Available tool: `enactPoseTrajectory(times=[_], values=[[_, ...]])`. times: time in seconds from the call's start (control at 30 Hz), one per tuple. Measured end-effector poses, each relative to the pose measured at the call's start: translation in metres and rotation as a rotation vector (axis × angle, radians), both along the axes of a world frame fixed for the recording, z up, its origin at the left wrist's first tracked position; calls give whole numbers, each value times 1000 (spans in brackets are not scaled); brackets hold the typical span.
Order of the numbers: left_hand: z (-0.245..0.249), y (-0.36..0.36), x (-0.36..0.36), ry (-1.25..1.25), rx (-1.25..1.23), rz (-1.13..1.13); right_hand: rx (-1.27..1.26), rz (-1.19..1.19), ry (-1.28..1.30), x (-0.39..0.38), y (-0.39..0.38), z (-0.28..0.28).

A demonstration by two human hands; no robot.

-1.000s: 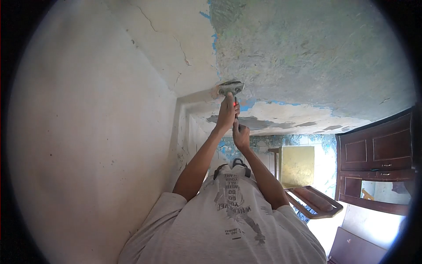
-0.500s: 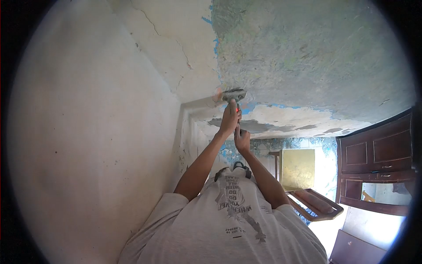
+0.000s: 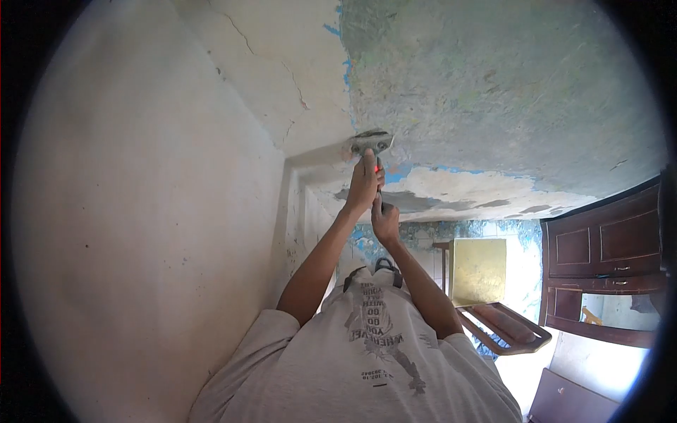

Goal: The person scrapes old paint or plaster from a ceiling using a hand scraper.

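Note:
A paint scraper (image 3: 372, 142) with a wide metal head and a dark handle with a red spot rests against the wall (image 3: 451, 92), where pale paint meets bare grey-green plaster. My left hand (image 3: 364, 182) is closed round the handle just below the head, thumb lying up along it. Lower down, my right hand (image 3: 385, 222) grips the handle's end. Ragged blue paint (image 3: 399, 173) shows close to the scraper. The blade's edge against the wall is hard to make out.
A plain pale wall (image 3: 155, 211) rises close on my left. To the right stand a wooden chair with a yellowish seat (image 3: 478, 271) and a dark brown cabinet (image 3: 599, 247). Paint flakes lie on the tiled floor (image 3: 423, 231). Cracks run through the pale paint above.
The scraper and both hands have shifted slightly up and to the left along the wall. Both hands keep their hold on the handle.

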State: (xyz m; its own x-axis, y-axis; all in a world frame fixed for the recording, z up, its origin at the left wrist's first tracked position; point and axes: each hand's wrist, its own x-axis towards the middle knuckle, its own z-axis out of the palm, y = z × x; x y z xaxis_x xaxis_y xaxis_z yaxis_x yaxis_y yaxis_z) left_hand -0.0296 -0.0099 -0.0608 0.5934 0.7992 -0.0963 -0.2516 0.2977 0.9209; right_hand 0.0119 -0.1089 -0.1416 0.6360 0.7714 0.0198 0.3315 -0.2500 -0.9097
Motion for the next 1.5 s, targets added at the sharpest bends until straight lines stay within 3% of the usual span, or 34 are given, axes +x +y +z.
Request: enactPoseTrajectory(times=[0.23,0.37,0.47,0.7,0.9,1.0,1.23,1.33,1.43,1.5], values=[[-15,-5,2,11,18,-23,224,-72,-101,-2,1,-22],[-1,-2,-3,5,47,-15,1,8,-17,-1,-3,7],[-13,-4,4,3,-1,-4,118,15,-7,6,-3,-8],[-2,-3,-1,-18,23,6,60,15,-7,0,-2,13],[-17,-2,2,-13,-5,-21,105,-18,-29,2,0,-21],[2,0,-4,-14,5,-11,22,22,-24,-3,2,13],[0,-4,3,94,68,2,166,-24,104,-4,6,-22],[5,0,5,49,102,-13,83,19,192,0,6,-19],[8,1,6,71,111,-6,125,24,129,1,6,-3],[-5,-1,9,100,148,-2,173,17,20,3,8,-32]])
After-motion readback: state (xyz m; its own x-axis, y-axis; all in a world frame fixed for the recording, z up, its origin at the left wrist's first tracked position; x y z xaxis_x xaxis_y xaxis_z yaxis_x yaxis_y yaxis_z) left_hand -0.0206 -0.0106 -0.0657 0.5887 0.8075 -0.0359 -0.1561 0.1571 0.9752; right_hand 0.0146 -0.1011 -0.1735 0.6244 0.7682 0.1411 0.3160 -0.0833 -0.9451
